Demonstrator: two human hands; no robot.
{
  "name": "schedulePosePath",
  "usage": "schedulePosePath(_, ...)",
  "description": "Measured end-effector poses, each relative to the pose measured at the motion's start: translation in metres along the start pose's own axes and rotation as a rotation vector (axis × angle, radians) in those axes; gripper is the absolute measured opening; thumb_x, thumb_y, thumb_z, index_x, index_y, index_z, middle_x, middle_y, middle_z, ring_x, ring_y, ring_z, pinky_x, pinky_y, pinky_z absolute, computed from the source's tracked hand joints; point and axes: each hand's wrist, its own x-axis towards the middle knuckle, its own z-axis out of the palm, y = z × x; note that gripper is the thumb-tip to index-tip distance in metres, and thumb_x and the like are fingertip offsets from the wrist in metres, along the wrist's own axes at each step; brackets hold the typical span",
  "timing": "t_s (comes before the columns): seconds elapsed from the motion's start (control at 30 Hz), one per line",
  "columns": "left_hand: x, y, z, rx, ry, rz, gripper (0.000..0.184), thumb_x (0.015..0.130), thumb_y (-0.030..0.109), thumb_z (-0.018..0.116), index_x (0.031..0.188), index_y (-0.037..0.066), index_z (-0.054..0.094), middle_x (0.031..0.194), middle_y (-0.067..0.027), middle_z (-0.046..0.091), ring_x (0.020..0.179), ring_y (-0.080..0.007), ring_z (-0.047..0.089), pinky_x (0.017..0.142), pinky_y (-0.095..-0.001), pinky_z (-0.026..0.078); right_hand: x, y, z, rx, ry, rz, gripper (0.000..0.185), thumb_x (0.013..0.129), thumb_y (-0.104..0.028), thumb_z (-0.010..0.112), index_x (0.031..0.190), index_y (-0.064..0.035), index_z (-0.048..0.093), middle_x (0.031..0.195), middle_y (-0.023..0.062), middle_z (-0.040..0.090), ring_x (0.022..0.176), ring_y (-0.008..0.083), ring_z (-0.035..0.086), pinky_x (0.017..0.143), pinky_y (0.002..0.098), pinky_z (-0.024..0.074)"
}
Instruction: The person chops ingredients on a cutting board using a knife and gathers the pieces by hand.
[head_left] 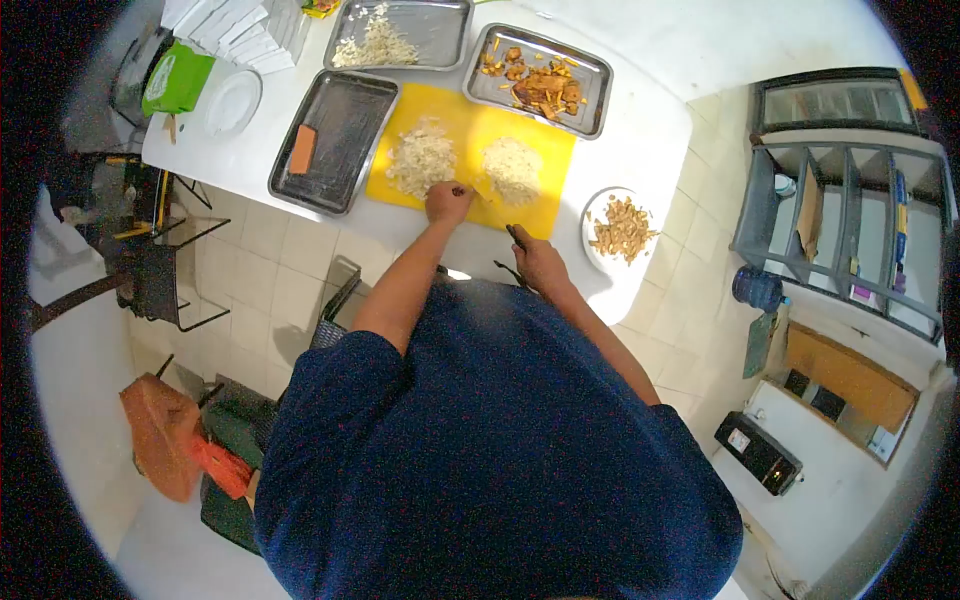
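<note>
Right now, in the head view, the right hand [541,264] is wrapped firmly around the black handle of a knife [516,237] at the near edge of the yellow board [472,118]. The knife slants away and leftward, towards the left hand [450,203], its pale blade hard to make out. The left hand is low over the near edge, just beside the shredded heap [421,158]; I cannot tell how far its fingers are open, or whether they hold anything. The finer heap [512,170] lies beyond the blade, to its right. Around the board, the white table [655,125] carries three metal trays and a plate of brown pieces [624,228]. Beyond are a tiled floor [690,225] and, rightward, a grey shelf unit [848,215].
</note>
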Motion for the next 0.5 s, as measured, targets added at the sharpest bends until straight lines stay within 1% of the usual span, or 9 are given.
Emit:
schedulePosePath(0.13,0.003,-0.007,0.002,-0.002,0.022,0.005,0.02,0.07,0.029,0.074,0.078,0.011,0.074,0.079,-0.012,0.069,0.08,-0.0285,0.067,0.072,-0.0402,0.054,0.001,0.01,0.001,-0.018,0.002,-0.041,0.039,0.091,-0.021,0.053,0.129,-0.0136,0.051,0.089,0.0266,0.064,0.084,0.0446,0.062,0.073,0.0529,0.0489)
schedulePosePath(0.23,0.001,0.001,-0.002,-0.019,-0.021,-0.025,0.018,0.07,0.027,0.072,0.078,0.011,0.074,0.08,-0.0121,0.069,0.078,-0.0284,0.067,0.07,-0.0408,0.054,-0.006,0.012,0.003,-0.021,-0.002,-0.048,0.04,0.091,-0.021,0.053,0.131,-0.0131,0.05,0.086,0.0265,0.064,0.081,0.0444,0.062,0.071,0.0532,0.0485)
schedulePosePath(0.43,-0.001,0.005,-0.007,0.018,-0.008,-0.001,0.016,0.071,0.027,0.074,0.077,0.012,0.074,0.078,-0.009,0.07,0.073,-0.0264,0.068,0.069,-0.0383,0.054,-0.012,0.004,-0.004,-0.085,-0.026,-0.061,0.043,0.092,-0.021,0.053,0.133,-0.0107,0.049,0.081,0.0266,0.063,0.076,0.0443,0.062,0.067,0.053,0.0487)
schedulePosePath(0.5,0.0,0.006,-0.008,-0.012,-0.045,-0.039,0.015,0.072,0.027,0.075,0.078,0.012,0.075,0.079,-0.0082,0.071,0.074,-0.0252,0.068,0.07,-0.0374,0.055,-0.011,0.003,-0.004,-0.11,-0.031,-0.049,0.043,0.092,-0.022,0.052,0.133,-0.0107,0.049,0.081,0.0268,0.063,0.075,0.0442,0.062,0.066,0.053,0.0488)
